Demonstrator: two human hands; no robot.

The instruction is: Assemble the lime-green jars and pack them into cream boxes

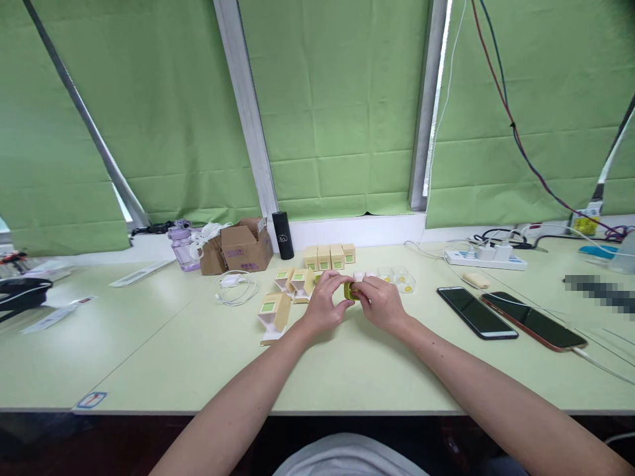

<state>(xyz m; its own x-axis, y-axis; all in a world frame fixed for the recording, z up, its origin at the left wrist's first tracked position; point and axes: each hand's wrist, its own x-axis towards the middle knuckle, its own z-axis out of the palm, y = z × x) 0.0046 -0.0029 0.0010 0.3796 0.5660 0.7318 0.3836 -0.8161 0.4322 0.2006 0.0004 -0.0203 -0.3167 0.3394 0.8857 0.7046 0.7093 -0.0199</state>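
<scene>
Both hands met over the middle of the pale green tabletop (149, 344), and between them sat a small round green container (351, 291), lifted just clear of the surface. The left hand (325, 307) closed its grip narrowly on the container's left side with fingers curled over the top. The right hand (380, 305) pinched the right side in the same tight way, so the piece was shared by both. What the fingertips were doing to it was too small to tell. At twelve o'clock from the hands stood a row of four closed small cartons (330, 256), side by side, which read as finished pieces. At ten o'clock lay a pair of opened cartons (297, 283) with their flaps out, and at eight o'clock a third opened carton (274, 316) stood with its mouth gaping. By that look, these three remained unfilled. At one o'clock, near the right hand, sat small clear cups (401, 279) with yellow specks in them. So the work seemed roughly half along, with four boxed and a few left. Farther off at three o'clock two phones (477, 312) lay face up, just beside each other, with a white power strip (483, 258) behind them. At eleven o'clock were a black cylinder (282, 235), brown cardboard boxes (245, 248) and a coiled white cable (237, 287).
</scene>
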